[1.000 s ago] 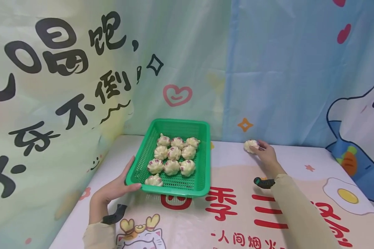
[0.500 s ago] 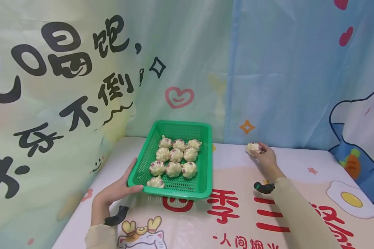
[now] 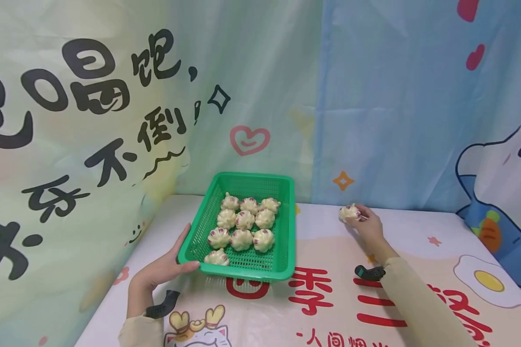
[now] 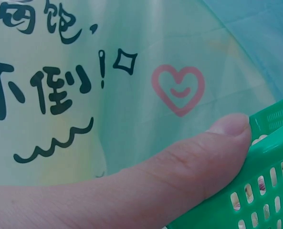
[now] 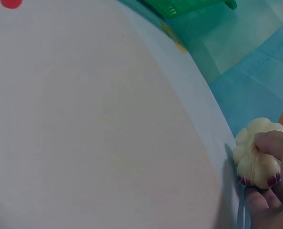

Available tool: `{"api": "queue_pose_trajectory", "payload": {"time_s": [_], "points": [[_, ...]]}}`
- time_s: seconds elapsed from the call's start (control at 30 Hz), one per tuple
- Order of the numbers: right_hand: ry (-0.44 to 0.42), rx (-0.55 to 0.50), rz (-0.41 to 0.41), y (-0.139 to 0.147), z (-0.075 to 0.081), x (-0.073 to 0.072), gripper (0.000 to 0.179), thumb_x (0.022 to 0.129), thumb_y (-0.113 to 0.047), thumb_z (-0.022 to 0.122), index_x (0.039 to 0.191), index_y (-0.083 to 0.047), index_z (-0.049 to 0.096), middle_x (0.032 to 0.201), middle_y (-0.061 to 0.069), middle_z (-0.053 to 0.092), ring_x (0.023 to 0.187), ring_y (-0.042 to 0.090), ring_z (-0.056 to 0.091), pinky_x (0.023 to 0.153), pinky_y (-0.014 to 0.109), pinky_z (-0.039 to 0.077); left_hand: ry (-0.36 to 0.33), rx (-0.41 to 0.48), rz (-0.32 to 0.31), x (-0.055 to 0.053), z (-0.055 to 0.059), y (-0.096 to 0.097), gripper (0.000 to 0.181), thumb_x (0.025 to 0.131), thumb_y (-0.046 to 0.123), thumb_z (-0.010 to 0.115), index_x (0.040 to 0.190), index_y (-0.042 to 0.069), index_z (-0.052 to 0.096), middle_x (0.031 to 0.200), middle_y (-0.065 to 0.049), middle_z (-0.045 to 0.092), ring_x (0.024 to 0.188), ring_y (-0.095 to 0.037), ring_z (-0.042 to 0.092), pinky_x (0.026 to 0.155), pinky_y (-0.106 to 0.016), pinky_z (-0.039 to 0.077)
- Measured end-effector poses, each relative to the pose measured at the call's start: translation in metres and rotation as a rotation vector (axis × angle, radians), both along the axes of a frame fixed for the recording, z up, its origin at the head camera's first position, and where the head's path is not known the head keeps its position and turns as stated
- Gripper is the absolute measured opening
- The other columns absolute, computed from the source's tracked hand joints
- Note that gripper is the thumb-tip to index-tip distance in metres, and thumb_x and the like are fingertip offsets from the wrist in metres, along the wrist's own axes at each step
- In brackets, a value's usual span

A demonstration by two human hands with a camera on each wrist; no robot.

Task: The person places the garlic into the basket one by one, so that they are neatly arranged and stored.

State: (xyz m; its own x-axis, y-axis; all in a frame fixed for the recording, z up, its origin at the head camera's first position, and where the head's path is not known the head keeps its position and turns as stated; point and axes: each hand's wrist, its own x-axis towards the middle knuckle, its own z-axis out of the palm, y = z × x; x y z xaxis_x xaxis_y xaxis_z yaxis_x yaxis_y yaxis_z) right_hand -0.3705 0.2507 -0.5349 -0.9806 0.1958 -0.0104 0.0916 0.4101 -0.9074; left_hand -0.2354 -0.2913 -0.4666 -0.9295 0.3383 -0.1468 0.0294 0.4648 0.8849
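Note:
A green plastic basket (image 3: pixel 288 231) with slotted walls holds several cream garlic bulbs (image 3: pixel 241 239) with purple streaks, most of them in rows. At its near left corner my left hand (image 3: pixel 162 267) grips the basket, the thumb over the front rim and the fingers along the left side. That thumb (image 4: pixel 213 152) lies against the green rim in the left wrist view. Off to the right, near the table's back edge, my right hand (image 3: pixel 370 226) pinches one garlic bulb (image 5: pixel 258 155) between thumb and fingers. The palm sides of both hands are mostly hidden.
A printed cloth (image 3: pixel 321 289) with red lettering, a cat and a fried egg covers the table. Fabric curtains (image 3: pixel 386 120) rise along the back and the left side, close behind the basket and the right hand. Both wrists wear black straps (image 3: pixel 370 273).
The whole view shifts slightly as the head moves. My right hand still pinches the garlic bulb near the back edge, and my left hand keeps its grip on the basket.

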Motion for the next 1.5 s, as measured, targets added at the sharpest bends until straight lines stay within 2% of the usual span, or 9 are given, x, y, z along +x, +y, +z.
{"api": "queue_pose_trajectory", "payload": {"time_s": [0.3,0.67,0.97,1.27,1.5], "points": [[0.020,0.035,0.080,-0.001,-0.002,0.014,0.068,0.093,-0.028,0.061,0.149,-0.009,0.028,0.150,0.024,0.030,0.135,0.042,0.034,0.108,0.050,0.034,0.003,-0.002,0.001,0.001,-0.002,0.001,0.101,0.087,0.028,0.066,0.149,0.042,-0.013,0.160,-0.010,-0.012,0.145,-0.039,0.007,0.110,-0.063,0.017],[0.027,-0.027,0.139,-0.017,0.001,0.030,0.071,0.089,-0.033,0.066,0.147,-0.009,0.033,0.150,0.019,0.034,0.135,0.038,0.037,0.106,0.047,0.037,0.002,-0.010,-0.007,0.003,0.001,0.000,0.102,0.088,0.030,0.065,0.149,0.038,-0.015,0.159,-0.013,-0.012,0.144,-0.042,0.005,0.110,-0.063,0.016],[0.053,-0.003,0.156,-0.032,0.015,0.043,0.067,0.089,-0.031,0.067,0.145,-0.009,0.038,0.145,0.018,0.041,0.130,0.036,0.045,0.103,0.044,0.040,0.004,-0.007,-0.009,0.001,0.001,0.000,0.103,0.087,0.031,0.066,0.149,0.038,-0.016,0.159,-0.014,-0.011,0.144,-0.042,0.005,0.110,-0.063,0.017],[0.015,-0.032,0.173,-0.048,0.034,0.062,0.070,0.089,-0.034,0.066,0.147,-0.013,0.034,0.149,0.016,0.036,0.134,0.036,0.040,0.103,0.043,0.040,0.016,-0.004,-0.014,0.000,0.001,0.000,0.102,0.088,0.030,0.066,0.151,0.035,-0.015,0.160,-0.014,-0.010,0.145,-0.042,0.004,0.110,-0.064,0.017],[0.038,-0.102,0.212,-0.053,0.044,0.066,0.069,0.088,-0.030,0.068,0.146,-0.012,0.035,0.148,0.014,0.036,0.134,0.032,0.041,0.095,0.027,0.045,0.023,0.009,-0.018,-0.001,0.001,0.000,0.103,0.087,0.029,0.066,0.150,0.035,-0.015,0.160,-0.013,-0.012,0.145,-0.042,0.002,0.110,-0.064,0.016]]}}
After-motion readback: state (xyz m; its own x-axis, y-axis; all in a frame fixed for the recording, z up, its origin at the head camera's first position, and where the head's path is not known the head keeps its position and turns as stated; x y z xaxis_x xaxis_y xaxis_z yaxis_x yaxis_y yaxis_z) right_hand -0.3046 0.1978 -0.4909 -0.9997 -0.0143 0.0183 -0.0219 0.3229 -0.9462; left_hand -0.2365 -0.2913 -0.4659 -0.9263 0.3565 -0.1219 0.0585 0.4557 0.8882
